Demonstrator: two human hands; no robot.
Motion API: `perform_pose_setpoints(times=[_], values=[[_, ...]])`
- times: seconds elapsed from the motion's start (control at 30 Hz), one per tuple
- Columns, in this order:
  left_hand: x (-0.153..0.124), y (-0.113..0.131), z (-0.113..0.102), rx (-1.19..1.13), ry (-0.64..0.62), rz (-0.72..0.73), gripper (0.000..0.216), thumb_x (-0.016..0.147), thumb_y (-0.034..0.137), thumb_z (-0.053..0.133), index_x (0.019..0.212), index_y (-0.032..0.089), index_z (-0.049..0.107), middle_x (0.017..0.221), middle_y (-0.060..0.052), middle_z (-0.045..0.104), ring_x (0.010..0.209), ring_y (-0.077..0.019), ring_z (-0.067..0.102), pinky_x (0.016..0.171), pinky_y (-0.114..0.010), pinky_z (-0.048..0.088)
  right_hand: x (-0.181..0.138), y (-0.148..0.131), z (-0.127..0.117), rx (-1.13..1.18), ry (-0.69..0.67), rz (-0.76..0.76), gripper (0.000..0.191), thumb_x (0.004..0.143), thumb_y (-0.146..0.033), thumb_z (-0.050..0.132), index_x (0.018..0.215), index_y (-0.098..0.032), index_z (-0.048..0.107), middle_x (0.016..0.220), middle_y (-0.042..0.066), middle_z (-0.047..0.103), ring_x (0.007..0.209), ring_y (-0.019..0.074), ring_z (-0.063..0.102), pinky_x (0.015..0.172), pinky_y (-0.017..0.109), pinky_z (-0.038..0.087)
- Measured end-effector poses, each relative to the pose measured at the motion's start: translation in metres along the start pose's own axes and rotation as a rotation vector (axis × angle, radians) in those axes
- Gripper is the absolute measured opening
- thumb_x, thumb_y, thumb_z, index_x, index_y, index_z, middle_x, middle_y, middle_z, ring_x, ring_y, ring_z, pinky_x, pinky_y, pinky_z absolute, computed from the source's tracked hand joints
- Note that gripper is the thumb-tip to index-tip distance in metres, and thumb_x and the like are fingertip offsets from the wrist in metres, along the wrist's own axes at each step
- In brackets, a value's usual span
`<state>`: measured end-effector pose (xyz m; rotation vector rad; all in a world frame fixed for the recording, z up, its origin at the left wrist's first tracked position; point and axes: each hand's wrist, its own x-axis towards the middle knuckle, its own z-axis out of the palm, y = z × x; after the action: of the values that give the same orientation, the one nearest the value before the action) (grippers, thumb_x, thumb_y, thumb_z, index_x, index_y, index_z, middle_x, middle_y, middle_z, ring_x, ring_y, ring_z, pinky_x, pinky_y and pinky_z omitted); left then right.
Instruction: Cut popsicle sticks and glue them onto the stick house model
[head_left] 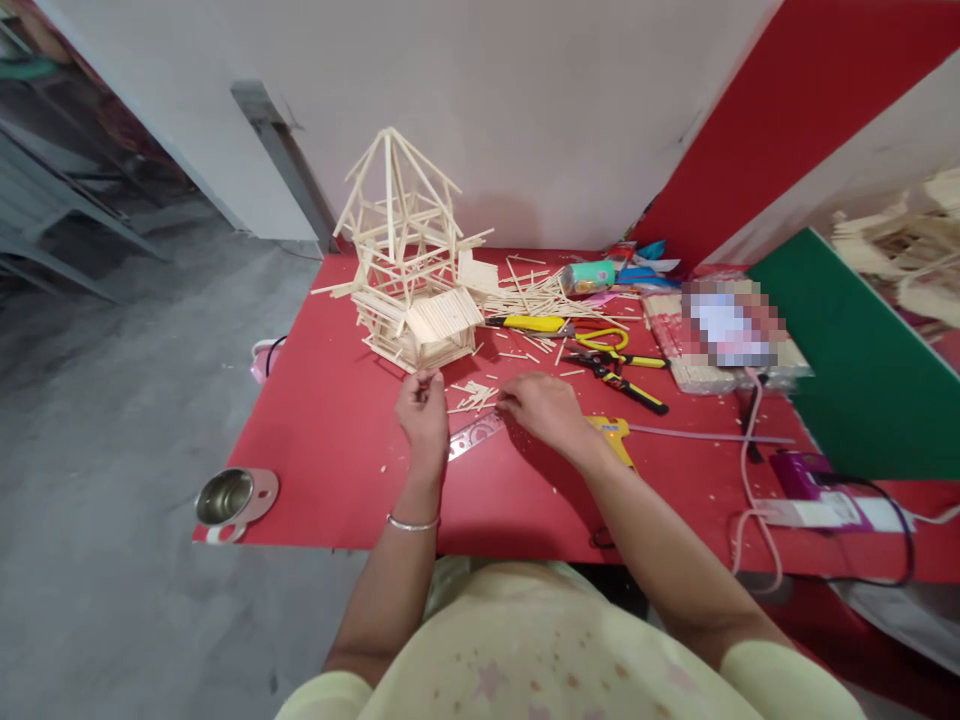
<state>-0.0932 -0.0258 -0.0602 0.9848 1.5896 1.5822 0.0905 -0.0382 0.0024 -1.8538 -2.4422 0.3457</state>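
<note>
A stick-built model house (409, 270) with an open roof frame stands on the red table (337, 440). My left hand (422, 412) rests just in front of it, fingers pinched on a small wooden stick. My right hand (541, 405) lies palm down, fingers curled over a little heap of cut sticks (474, 396). A metal ruler (477, 435) lies between my two hands.
Loose sticks (536, 295), yellow-handled scissors (559, 326), pliers (619, 375), a yellow glue gun (613, 435), a stick bundle (720, 340), a power strip with cables (817, 512) and a green board (862, 360) fill the right. A steel cup (223, 497) sits at the left corner.
</note>
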Motion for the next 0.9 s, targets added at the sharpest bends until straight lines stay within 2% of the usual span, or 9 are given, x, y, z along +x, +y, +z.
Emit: perform_pose_setpoints(times=[0.07, 0.2, 0.27, 0.37, 0.5, 0.67, 0.8, 0.9], values=[[0.002, -0.001, -0.001, -0.002, 0.007, -0.006, 0.022, 0.084, 0.033, 0.064, 0.097, 0.016, 0.068, 0.085, -0.003, 0.067, 0.063, -0.0113, 0.053, 0.061, -0.024, 0.043, 0.010, 0.000, 0.004, -0.015, -0.018, -0.001, 0.021, 0.095, -0.033, 0.054, 0.099, -0.025, 0.074, 0.101, 0.006, 0.073, 0.097, 0.0215, 0.063, 0.075, 0.029, 0.039], [0.005, -0.002, -0.005, 0.186, -0.064, 0.135, 0.017, 0.085, 0.024, 0.059, 0.096, 0.018, 0.071, 0.093, -0.006, 0.071, 0.079, -0.0167, 0.061, 0.074, -0.028, 0.047, 0.029, 0.002, 0.008, 0.001, -0.051, -0.115, 0.017, 0.091, -0.029, 0.058, 0.099, -0.027, 0.073, 0.102, 0.005, 0.072, 0.099, 0.0215, 0.062, 0.075, 0.028, 0.039], [0.004, -0.003, -0.007, 0.293, -0.141, 0.194, 0.017, 0.086, 0.021, 0.058, 0.096, 0.020, 0.072, 0.094, -0.006, 0.071, 0.085, -0.0191, 0.063, 0.079, -0.030, 0.048, 0.036, 0.001, 0.010, 0.002, -0.072, -0.195, 0.018, 0.090, -0.024, 0.058, 0.100, -0.027, 0.073, 0.103, 0.005, 0.071, 0.102, 0.0215, 0.061, 0.076, 0.028, 0.039], [0.001, -0.004, -0.007, 0.457, -0.300, 0.238, 0.018, 0.086, 0.019, 0.058, 0.097, 0.021, 0.073, 0.099, -0.007, 0.072, 0.091, -0.0215, 0.064, 0.083, -0.033, 0.047, 0.041, -0.001, 0.014, -0.028, -0.108, -0.236, 0.021, 0.089, -0.021, 0.058, 0.103, -0.025, 0.073, 0.103, 0.007, 0.070, 0.104, 0.0223, 0.060, 0.078, 0.028, 0.040], [-0.004, -0.002, -0.006, 0.671, -0.451, 0.247, 0.013, 0.086, 0.024, 0.063, 0.093, 0.023, 0.074, 0.096, -0.008, 0.070, 0.090, -0.0231, 0.062, 0.075, -0.032, 0.043, 0.044, -0.001, 0.016, -0.071, -0.119, -0.242, 0.022, 0.092, -0.023, 0.055, 0.103, -0.024, 0.074, 0.100, 0.009, 0.069, 0.102, 0.0230, 0.059, 0.078, 0.029, 0.040], [-0.007, 0.001, -0.005, 0.883, -0.505, 0.246, 0.010, 0.088, 0.028, 0.064, 0.084, 0.024, 0.072, 0.093, -0.007, 0.067, 0.083, -0.0218, 0.060, 0.062, -0.031, 0.033, 0.041, 0.001, 0.018, -0.084, -0.084, -0.251, 0.022, 0.094, -0.022, 0.051, 0.101, -0.021, 0.072, 0.102, 0.010, 0.068, 0.100, 0.0225, 0.058, 0.078, 0.028, 0.041], [-0.008, 0.002, -0.006, 0.959, -0.507, 0.238, 0.017, 0.092, 0.026, 0.057, 0.084, 0.024, 0.072, 0.094, -0.008, 0.067, 0.084, -0.0219, 0.061, 0.062, -0.031, 0.033, 0.038, 0.009, 0.017, -0.040, -0.037, -0.203, 0.020, 0.094, -0.019, 0.050, 0.100, -0.020, 0.069, 0.103, 0.009, 0.069, 0.100, 0.0214, 0.059, 0.080, 0.028, 0.041], [-0.006, 0.003, -0.007, 0.932, -0.491, 0.228, 0.016, 0.091, 0.026, 0.057, 0.088, 0.023, 0.072, 0.098, -0.009, 0.067, 0.086, -0.0228, 0.062, 0.065, -0.031, 0.037, 0.033, 0.020, 0.011, 0.092, 0.019, -0.147, 0.017, 0.093, -0.020, 0.052, 0.097, -0.020, 0.069, 0.098, 0.008, 0.071, 0.095, 0.0199, 0.062, 0.080, 0.028, 0.042]])
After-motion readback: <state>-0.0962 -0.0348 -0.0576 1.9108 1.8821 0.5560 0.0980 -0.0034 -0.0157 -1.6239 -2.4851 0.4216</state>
